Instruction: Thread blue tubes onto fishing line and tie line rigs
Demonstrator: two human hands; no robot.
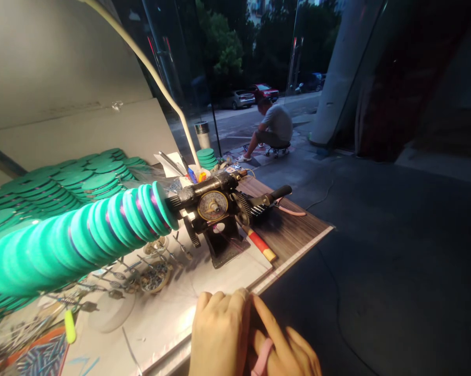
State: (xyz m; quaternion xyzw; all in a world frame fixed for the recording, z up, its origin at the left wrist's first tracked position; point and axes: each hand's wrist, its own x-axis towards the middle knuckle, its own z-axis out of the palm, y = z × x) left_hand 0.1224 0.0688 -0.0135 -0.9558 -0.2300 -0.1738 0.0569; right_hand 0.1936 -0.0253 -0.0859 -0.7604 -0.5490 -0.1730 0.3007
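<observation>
We have the winding machine (227, 237) standing on the desk (304, 224), just beyond our hands, with a long row of green discs (94, 232) reaching from it to the left. Dark purple bands (154, 201) show between some of those discs, so we judge that at least part of the winding is done; how much is left we cannot tell, since the far end runs out of view. The stacks of green discs (71, 180) behind also show purple between layers, which suggests finished pieces. Our left hand (220, 331) is bent at the near edge of the desk, and our right hand (288, 347) is close against it with a pink loop (262, 357) at its fingers; whether either hand grips anything, we cannot tell. The round dial (213, 205) carries markings too small for us to read, and we make out no brand or label elsewhere
</observation>
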